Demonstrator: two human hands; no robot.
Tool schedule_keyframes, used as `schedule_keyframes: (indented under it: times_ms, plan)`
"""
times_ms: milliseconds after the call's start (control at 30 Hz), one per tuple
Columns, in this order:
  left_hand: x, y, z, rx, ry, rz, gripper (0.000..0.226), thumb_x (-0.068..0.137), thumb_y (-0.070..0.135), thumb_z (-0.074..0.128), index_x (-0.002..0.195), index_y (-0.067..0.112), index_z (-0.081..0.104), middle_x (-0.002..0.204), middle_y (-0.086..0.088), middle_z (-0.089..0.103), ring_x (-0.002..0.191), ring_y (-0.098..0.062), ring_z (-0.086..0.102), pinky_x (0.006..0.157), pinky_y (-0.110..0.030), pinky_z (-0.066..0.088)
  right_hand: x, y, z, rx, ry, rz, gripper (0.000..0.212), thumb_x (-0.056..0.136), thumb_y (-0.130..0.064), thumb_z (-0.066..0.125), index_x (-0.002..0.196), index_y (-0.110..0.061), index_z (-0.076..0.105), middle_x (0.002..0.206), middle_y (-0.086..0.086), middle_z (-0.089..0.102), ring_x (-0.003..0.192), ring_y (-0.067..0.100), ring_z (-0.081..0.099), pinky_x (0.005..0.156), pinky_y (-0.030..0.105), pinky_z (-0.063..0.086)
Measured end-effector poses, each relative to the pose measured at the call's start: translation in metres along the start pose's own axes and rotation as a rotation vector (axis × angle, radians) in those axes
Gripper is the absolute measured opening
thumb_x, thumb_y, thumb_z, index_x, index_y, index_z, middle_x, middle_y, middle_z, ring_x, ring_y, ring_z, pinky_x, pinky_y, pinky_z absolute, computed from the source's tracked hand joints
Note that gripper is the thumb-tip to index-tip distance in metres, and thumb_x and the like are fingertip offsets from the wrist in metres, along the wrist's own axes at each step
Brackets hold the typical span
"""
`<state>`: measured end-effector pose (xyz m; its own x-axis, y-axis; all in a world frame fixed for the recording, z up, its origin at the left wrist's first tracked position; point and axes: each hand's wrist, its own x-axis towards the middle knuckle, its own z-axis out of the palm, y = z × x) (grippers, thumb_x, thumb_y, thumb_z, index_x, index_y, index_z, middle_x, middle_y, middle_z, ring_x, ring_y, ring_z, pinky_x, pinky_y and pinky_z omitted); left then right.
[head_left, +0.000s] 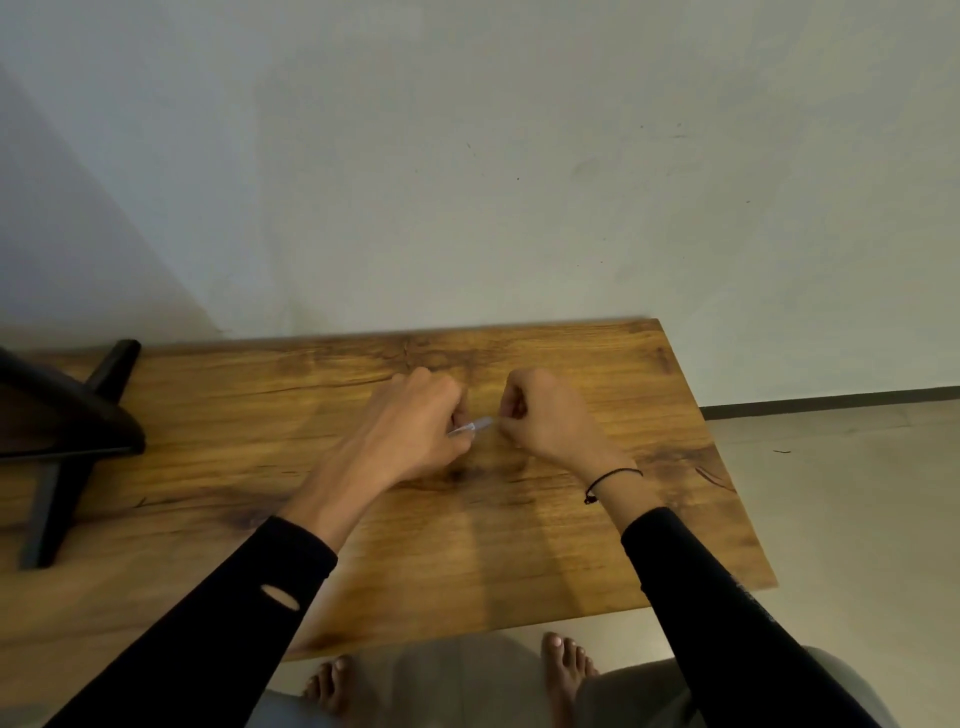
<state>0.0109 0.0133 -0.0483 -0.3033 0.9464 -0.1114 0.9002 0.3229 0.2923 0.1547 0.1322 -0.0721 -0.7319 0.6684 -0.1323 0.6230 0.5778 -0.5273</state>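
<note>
Over the middle of a wooden table (597, 545), my two hands meet around a small clear tube-like thing (475, 426). My left hand (415, 423) has its fingers curled round the left end of the tube. Just to the right, my right hand (540, 415) pinches the tube's right tip with curled fingers. The tube is blurred, and most of it is hidden inside my left fist. Both arms wear black sleeves, and a thin black cord circles my right wrist.
A black stand with splayed legs (67, 441) sits on the table's left side. A pale wall rises directly behind the table. The table's right edge drops to a light floor (841, 493). My bare feet show below the near edge.
</note>
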Motion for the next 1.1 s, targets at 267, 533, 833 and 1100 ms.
schedule_keyframes:
  times_ms: [267, 533, 833, 1100]
  plan:
    - [-0.005, 0.007, -0.013, -0.135, 0.132, 0.032, 0.010, 0.091, 0.033, 0.078, 0.092, 0.025, 0.073, 0.084, 0.006, 0.079, 0.082, -0.018, 0.076, 0.084, -0.045, 0.062, 0.003, 0.008, -0.022, 0.919, -0.012, 0.219, 0.010, 0.089, 0.004, 0.082, 0.097, 0.006, 0.076, 0.074, 0.013, 0.077, 0.067, 0.020, 0.077, 0.066, 0.027, 0.065]
    - [0.004, 0.014, -0.010, -0.188, 0.194, 0.064, 0.010, 0.095, 0.028, 0.077, 0.100, 0.019, 0.076, 0.094, 0.004, 0.082, 0.091, -0.020, 0.077, 0.090, -0.047, 0.062, 0.006, 0.013, -0.031, 0.955, -0.012, 0.244, 0.010, 0.089, 0.007, 0.081, 0.095, 0.001, 0.076, 0.089, 0.021, 0.074, 0.070, 0.020, 0.076, 0.068, 0.027, 0.067]
    - [0.006, 0.011, -0.006, -0.126, 0.248, 0.136, 0.010, 0.100, 0.029, 0.071, 0.105, 0.021, 0.072, 0.103, 0.002, 0.079, 0.096, -0.025, 0.074, 0.083, -0.046, 0.058, 0.004, 0.017, -0.039, 0.922, -0.066, 0.194, 0.013, 0.088, 0.009, 0.080, 0.099, 0.012, 0.074, 0.081, 0.017, 0.075, 0.065, 0.016, 0.075, 0.062, 0.020, 0.063]
    - [0.006, 0.011, -0.005, -0.161, 0.264, 0.148, 0.013, 0.100, 0.027, 0.074, 0.111, 0.019, 0.074, 0.104, 0.002, 0.080, 0.095, -0.023, 0.076, 0.084, -0.046, 0.061, 0.008, 0.015, -0.031, 0.852, 0.029, 0.118, 0.007, 0.090, 0.001, 0.082, 0.090, -0.005, 0.079, 0.074, 0.007, 0.080, 0.068, 0.018, 0.079, 0.067, 0.025, 0.065]
